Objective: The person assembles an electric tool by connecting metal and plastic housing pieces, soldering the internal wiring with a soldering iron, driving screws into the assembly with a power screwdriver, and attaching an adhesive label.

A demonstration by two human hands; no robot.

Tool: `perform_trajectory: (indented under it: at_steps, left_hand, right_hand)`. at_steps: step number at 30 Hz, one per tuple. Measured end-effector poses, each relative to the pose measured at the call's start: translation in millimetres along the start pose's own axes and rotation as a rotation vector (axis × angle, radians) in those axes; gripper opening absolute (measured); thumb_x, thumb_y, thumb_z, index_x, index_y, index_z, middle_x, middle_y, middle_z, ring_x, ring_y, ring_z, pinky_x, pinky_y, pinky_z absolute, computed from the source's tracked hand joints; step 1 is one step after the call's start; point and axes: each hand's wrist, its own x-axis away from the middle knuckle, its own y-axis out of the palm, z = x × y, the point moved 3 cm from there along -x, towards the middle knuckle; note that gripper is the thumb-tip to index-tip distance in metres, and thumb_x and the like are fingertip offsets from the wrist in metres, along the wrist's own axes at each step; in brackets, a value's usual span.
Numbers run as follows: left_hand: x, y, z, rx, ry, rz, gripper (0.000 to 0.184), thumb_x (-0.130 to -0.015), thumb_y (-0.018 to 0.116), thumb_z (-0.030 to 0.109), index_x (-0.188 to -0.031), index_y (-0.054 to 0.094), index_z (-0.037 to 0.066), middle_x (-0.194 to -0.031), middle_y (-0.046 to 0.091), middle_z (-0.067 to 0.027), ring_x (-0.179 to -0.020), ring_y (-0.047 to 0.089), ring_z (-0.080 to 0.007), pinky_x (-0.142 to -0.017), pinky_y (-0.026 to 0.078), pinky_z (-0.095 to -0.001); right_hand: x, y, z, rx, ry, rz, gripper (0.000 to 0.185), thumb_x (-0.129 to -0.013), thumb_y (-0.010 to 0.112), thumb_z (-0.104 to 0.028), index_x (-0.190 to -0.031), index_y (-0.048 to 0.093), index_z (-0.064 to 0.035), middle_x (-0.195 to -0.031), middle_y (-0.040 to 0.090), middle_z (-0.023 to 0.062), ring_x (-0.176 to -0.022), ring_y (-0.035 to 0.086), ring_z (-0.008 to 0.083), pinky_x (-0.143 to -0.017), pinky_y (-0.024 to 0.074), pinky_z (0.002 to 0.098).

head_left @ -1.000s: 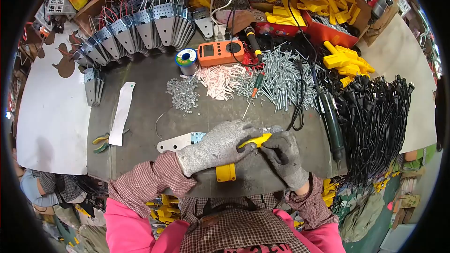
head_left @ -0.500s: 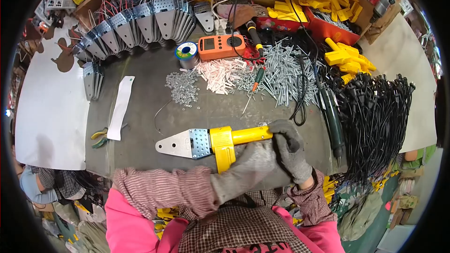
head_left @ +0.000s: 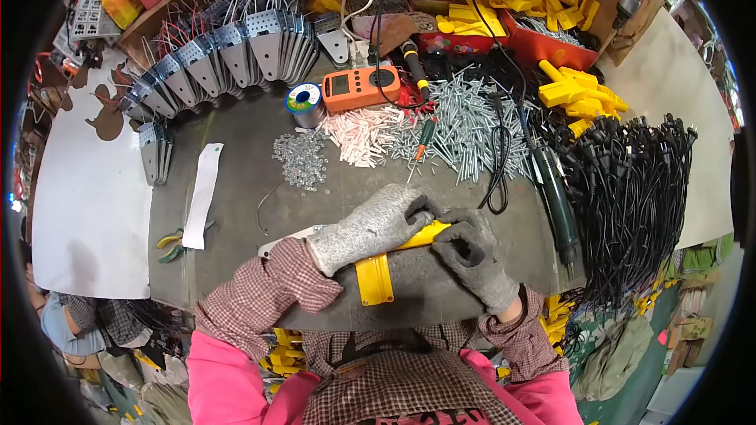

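Observation:
A yellow-handled plastic-pipe welder (head_left: 375, 279) lies across the bench in front of me. Its flat metal plate points left and is mostly covered by my left forearm and glove. My left hand (head_left: 378, 224), in a grey glove, reaches over the tool, its fingers closed at the upper side of the yellow handle's right end. At that same end my right hand (head_left: 476, 260), also gloved, pinches the handle with curled fingers. Whether a small part sits between the fingertips is hidden.
Beyond the hands lie loose nuts (head_left: 299, 159), pale pink sleeves (head_left: 358, 135), many screws (head_left: 472, 126), an orange multimeter (head_left: 361, 88) and a solder spool (head_left: 305, 104). A dark electric screwdriver (head_left: 557, 212) and black power cords (head_left: 626, 197) are rightward; pliers (head_left: 172, 245) and a paper strip (head_left: 203, 197) leftward.
My left hand has risen from below the handle to over it, covering the metal plate and much of the yellow body. My right hand stays at the handle's end. The view has shifted slightly.

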Motion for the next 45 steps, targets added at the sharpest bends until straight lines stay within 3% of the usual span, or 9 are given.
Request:
perform_trajectory:
  at_steps: [8,13,15,17,21,26,29,31,45]
  left_hand:
    - [14,8,16,-0.306,0.103,-0.129,0.031,-0.093,0.062,0.021,-0.120,0.063,0.007,-0.120,0.059,-0.0136,-0.108,0.059,-0.0350,-0.090,0.049,-0.0428]
    - [22,-9,17,-0.364,0.200,-0.036,0.035,-0.095,0.059,0.024,-0.126,0.062,0.008,-0.119,0.062,-0.0144,-0.109,0.061,-0.0326,-0.091,0.050,-0.0434]
    - [-7,-36,19,-0.161,-0.330,-0.250,0.031,-0.095,0.059,0.022,-0.121,0.065,0.008,-0.109,0.068,-0.0154,-0.104,0.065,-0.0318,-0.089,0.052,-0.0424]
    - [-46,-30,-2,-0.576,0.252,0.111,0.019,-0.089,0.061,0.016,-0.102,0.067,0.004,-0.092,0.068,-0.0131,-0.089,0.067,-0.0299,-0.077,0.055,-0.0401]
    - [-76,13,-13,-0.910,0.428,-0.120,0.011,-0.084,0.056,0.005,-0.092,0.063,0.003,-0.087,0.063,-0.0156,-0.084,0.066,-0.0313,-0.073,0.055,-0.0409]
    - [-57,-24,-21,-0.452,0.201,-0.034,0.018,-0.080,0.066,0.013,-0.095,0.065,0.004,-0.087,0.062,-0.0155,-0.083,0.063,-0.0356,-0.078,0.053,-0.0432]
    - [9,-60,-19,0.093,-0.221,-0.209,0.021,-0.094,0.060,0.016,-0.109,0.067,0.003,-0.103,0.066,-0.0104,-0.099,0.063,-0.0220,-0.088,0.051,-0.0346]
    - [48,-58,-39,0.074,-0.265,-0.216,0.022,-0.097,0.059,0.015,-0.113,0.066,0.002,-0.109,0.066,-0.0095,-0.105,0.061,-0.0179,-0.093,0.049,-0.0332]
    - [84,-54,-11,-0.367,0.100,-0.102,0.033,-0.095,0.056,0.015,-0.127,0.058,0.005,-0.113,0.058,-0.0164,-0.104,0.057,-0.0339,-0.094,0.047,-0.0422]
  right_hand:
    - [3,6,5,-0.070,-0.019,0.118,0.044,-0.077,0.074,-0.001,-0.116,0.055,-0.0057,-0.113,0.057,0.0155,-0.104,0.056,0.0334,-0.087,0.0479,0.0420]
    - [-4,3,-5,0.131,-0.119,0.104,0.058,-0.077,0.073,-0.004,-0.131,0.051,-0.0069,-0.121,0.056,0.0162,-0.109,0.055,0.0348,-0.090,0.0469,0.0431]
    - [-6,7,-8,0.307,-0.096,-0.090,0.064,-0.077,0.074,-0.010,-0.136,0.050,-0.0092,-0.126,0.054,0.0146,-0.116,0.053,0.0355,-0.097,0.0433,0.0447]
    - [1,13,2,0.340,-0.109,-0.121,0.059,-0.078,0.073,-0.015,-0.133,0.053,-0.0098,-0.126,0.054,0.0126,-0.119,0.051,0.0352,-0.100,0.0400,0.0462]
    - [-2,9,-6,0.318,-0.090,-0.102,0.051,-0.081,0.073,-0.019,-0.129,0.056,-0.0106,-0.124,0.057,0.0103,-0.118,0.052,0.0324,-0.099,0.0406,0.0458]
    - [1,13,-4,0.393,-0.123,-0.101,0.046,-0.081,0.074,-0.021,-0.124,0.059,-0.0124,-0.123,0.057,0.0078,-0.117,0.053,0.0296,-0.098,0.0401,0.0448]
    - [0,11,-6,0.356,-0.101,-0.089,0.048,-0.081,0.075,-0.021,-0.125,0.058,-0.0127,-0.121,0.058,0.0079,-0.116,0.053,0.0295,-0.096,0.0405,0.0447]
    - [-4,10,-9,0.336,-0.093,-0.075,0.048,-0.080,0.074,-0.020,-0.125,0.058,-0.0125,-0.119,0.058,0.0085,-0.115,0.053,0.0303,-0.095,0.0406,0.0451]
    - [-3,11,-17,0.396,-0.073,-0.094,0.047,-0.082,0.074,-0.018,-0.125,0.059,-0.0105,-0.119,0.057,0.0101,-0.116,0.052,0.0319,-0.097,0.0403,0.0457]
